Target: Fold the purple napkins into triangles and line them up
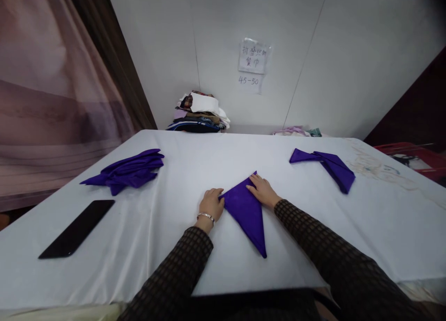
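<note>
A purple napkin (pixel 245 205), folded into a triangle, lies in front of me with one long point towards me. My left hand (pixel 212 205), a bracelet at its wrist, is closed at the napkin's left corner, thumb and forefinger on the cloth. On the upper right edge rests my right hand (pixel 263 190), its fingers stretched out over the cloth and the thumb apart from them. Further right is another folded purple napkin (pixel 331 165) with a bent, two-armed shape. A loose heap of purple napkins (pixel 130 171) sits on the left.
The white tablecloth (pixel 216 153) has creases on the left. A flat black panel (pixel 78 229) lies below the heap. Piled clothes (pixel 200 112) stand behind the table, under a wall with a handwritten sign (pixel 253 56). At the far right is a red basket (pixel 414 156).
</note>
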`<state>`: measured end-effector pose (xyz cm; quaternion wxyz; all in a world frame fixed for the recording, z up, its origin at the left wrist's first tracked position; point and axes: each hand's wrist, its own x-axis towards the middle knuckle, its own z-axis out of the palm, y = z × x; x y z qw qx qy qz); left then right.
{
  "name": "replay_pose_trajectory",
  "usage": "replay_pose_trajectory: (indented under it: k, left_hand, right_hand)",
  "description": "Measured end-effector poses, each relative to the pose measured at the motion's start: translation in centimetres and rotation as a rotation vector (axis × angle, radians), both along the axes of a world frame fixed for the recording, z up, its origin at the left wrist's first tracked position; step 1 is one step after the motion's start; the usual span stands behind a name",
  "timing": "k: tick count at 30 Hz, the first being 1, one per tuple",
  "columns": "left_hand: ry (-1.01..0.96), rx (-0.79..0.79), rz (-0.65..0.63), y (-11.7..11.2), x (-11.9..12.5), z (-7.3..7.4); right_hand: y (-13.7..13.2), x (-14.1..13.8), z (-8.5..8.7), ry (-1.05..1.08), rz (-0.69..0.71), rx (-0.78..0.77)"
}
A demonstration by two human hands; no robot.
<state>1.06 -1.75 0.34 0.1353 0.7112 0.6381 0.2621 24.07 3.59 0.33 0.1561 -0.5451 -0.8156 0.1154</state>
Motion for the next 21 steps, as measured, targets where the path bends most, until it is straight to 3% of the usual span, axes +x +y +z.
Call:
replay_pose_trajectory:
  k: [5, 9, 14, 21]
  left_hand:
    - [0.000, -0.016, -0.020, 0.0, 0.0, 0.1]
    - [-0.007, -0.016, -0.030, 0.0, 0.0, 0.0]
    - [-0.007, -0.035, -0.046, 0.0, -0.1, -0.1]
    - [-0.021, -0.030, -0.068, -0.1, -0.2, -0.1]
  right_hand:
    - [2.4, 1.3, 0.7, 0.152, -0.220, -0.024]
    - [4.7, 2.1, 1.7, 0.185, -0.349, -0.152]
    - [6.7, 1.8, 2.7, 0.285, -0.405, -0.373]
    - [8.1, 1.3, 3.2, 0.426, -0.407, -0.540]
